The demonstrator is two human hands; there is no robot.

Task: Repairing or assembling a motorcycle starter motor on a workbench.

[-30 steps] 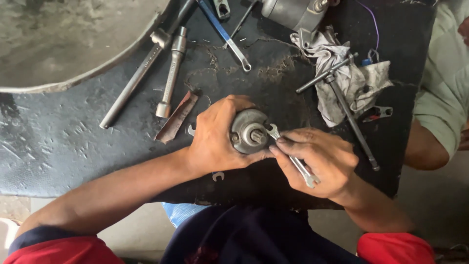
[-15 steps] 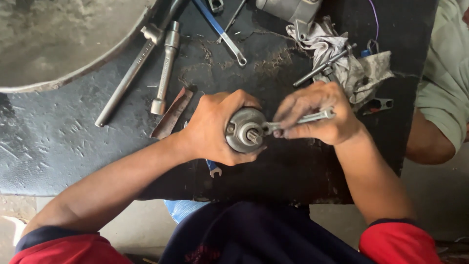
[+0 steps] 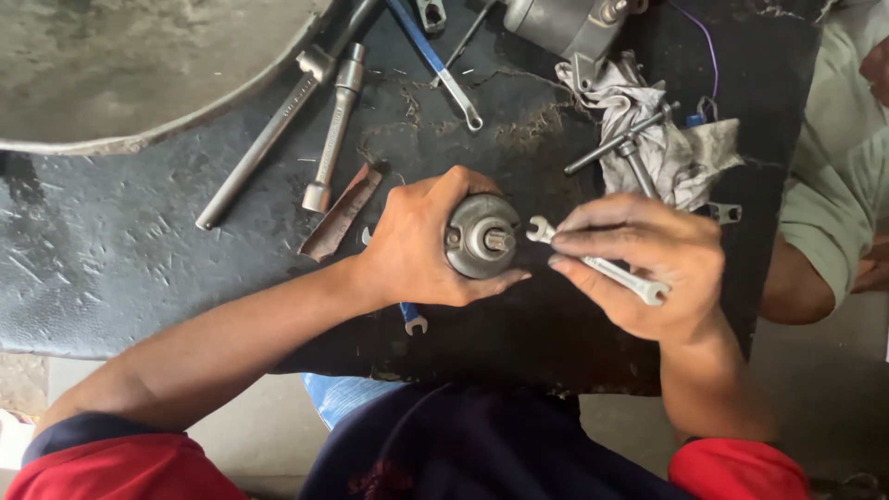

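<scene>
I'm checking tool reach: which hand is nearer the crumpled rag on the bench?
Right. The right hand, holding a small spanner, lies just below the rag; the left hand grips the round metal housing farther left.

Left hand [image 3: 417, 245] wrapped around the round metal motor part [image 3: 482, 236], thumb under it, fingers over the top, forearm running down-left. Right hand [image 3: 644, 268] just right of the part, fingers pinching a small spanner [image 3: 597, 264], wrist bent, forearm down-right.
</scene>
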